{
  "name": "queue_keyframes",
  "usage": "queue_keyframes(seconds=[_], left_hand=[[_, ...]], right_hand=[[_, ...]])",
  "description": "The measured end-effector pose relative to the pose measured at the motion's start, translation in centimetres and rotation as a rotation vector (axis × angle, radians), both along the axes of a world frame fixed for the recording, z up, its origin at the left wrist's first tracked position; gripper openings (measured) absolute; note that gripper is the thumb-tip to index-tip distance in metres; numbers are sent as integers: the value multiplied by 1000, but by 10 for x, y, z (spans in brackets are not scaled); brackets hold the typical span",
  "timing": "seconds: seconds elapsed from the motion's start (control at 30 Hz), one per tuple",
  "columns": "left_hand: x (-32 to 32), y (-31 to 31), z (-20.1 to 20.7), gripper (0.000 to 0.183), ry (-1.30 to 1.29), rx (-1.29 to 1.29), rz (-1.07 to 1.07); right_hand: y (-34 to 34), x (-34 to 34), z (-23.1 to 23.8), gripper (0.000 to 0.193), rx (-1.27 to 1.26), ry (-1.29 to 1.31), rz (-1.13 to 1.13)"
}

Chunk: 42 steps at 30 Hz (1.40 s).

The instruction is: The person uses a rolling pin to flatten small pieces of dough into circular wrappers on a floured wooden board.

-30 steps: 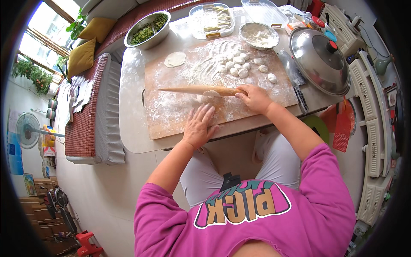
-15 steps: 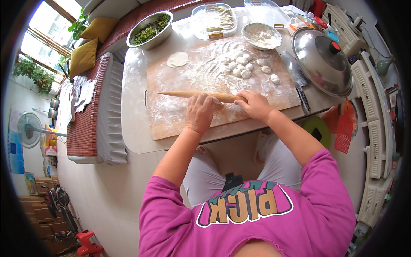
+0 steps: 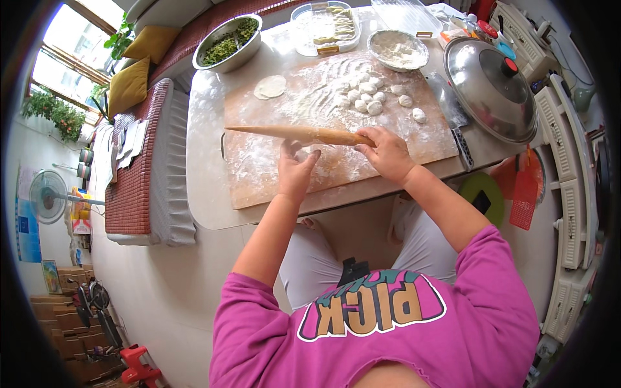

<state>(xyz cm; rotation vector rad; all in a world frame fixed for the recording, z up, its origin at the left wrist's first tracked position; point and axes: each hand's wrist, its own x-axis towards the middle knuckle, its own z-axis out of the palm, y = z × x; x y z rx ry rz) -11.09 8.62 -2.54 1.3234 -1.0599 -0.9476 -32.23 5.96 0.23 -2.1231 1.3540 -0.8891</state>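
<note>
My right hand (image 3: 388, 157) grips the right end of a tapered wooden rolling pin (image 3: 310, 134), which lies crosswise over the floured wooden board (image 3: 259, 184). Just nearer than the pin, my left hand (image 3: 295, 173) has its thumb and fingers curled around a small pale dough piece (image 3: 303, 152), partly hidden by the fingers and pin. A flat round dough wrapper (image 3: 270, 86) rests on the board's far left. Several floured dough balls (image 3: 374, 108) are clustered at the far right, with a single one (image 3: 418, 116) apart from them.
Beyond the board stand a metal bowl of chopped green filling (image 3: 223, 55), a clear container with dumplings (image 3: 323, 32) and a bowl of flour (image 3: 398, 50). To the right are a cleaver (image 3: 453, 107) with a black handle and a large domed lid (image 3: 488, 90).
The rolling pin has moved slightly away from me. My left hand has come off its top, turning so the thumb points up beside the dough; the right hand still holds the pin's end.
</note>
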Motion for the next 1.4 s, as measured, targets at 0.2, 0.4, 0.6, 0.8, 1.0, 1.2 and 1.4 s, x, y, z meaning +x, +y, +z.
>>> queue_keyframes(seconds=[0.2, 0.4, 0.6, 0.8, 1.0, 1.2, 1.4], left_hand=[[16, -10, -4, 18, 60, 31, -107], [19, -8, 11, 13, 336, 26, -223], [6, -4, 19, 22, 663, 296, -178], [30, -39, 19, 17, -212, -10, 131], [37, -55, -3, 25, -1179, -84, -115], [6, -8, -11, 26, -1124, -148, -215], [17, -76, 8, 35, -988, -268, -66]], right_hand=[[-5, 3, 7, 23, -117, -25, -2], [-7, 4, 7, 23, -106, -36, -42], [-13, 0, 3, 26, -288, 130, -89], [-23, -38, -11, 29, -356, 163, -252], [-23, -53, -37, 30, -275, 140, -389], [-22, -64, -51, 28, -225, 113, -408], [-23, -64, -50, 27, -191, 91, -415]])
